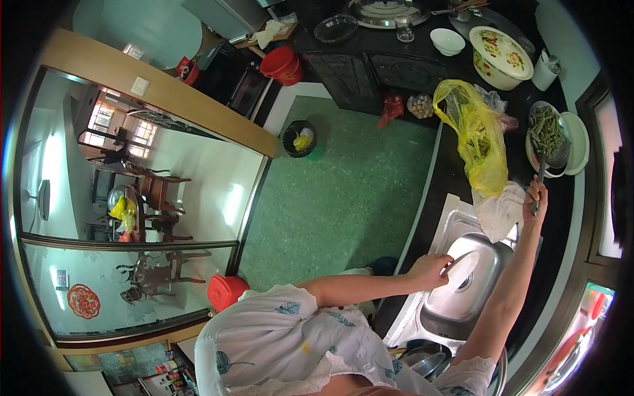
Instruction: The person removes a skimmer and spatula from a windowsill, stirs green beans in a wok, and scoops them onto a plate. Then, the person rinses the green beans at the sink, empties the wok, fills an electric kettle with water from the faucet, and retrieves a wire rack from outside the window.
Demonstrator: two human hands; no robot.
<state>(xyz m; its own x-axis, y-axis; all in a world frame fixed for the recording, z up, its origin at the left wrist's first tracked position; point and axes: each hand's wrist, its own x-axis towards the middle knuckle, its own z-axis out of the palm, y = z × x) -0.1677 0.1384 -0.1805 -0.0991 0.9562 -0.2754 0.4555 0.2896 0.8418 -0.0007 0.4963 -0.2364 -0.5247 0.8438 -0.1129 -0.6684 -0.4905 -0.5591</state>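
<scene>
Over the steel sink, my left hand grips the rim of a white plate, which is tilted. My right hand is wrapped round the dark handle of a skimmer. Green beans lie in the skimmer's bowl, above a white container at the right of the counter. Beside my right hand, a whitish cloth hangs at the sink's corner. A yellow plastic bag with green contents rests on the counter beyond the cloth.
A lidded floral pot, a white bowl and a glass jar stand on the far counter. Red and clear bags lie near the counter corner. On the green floor are a black bin and a red container.
</scene>
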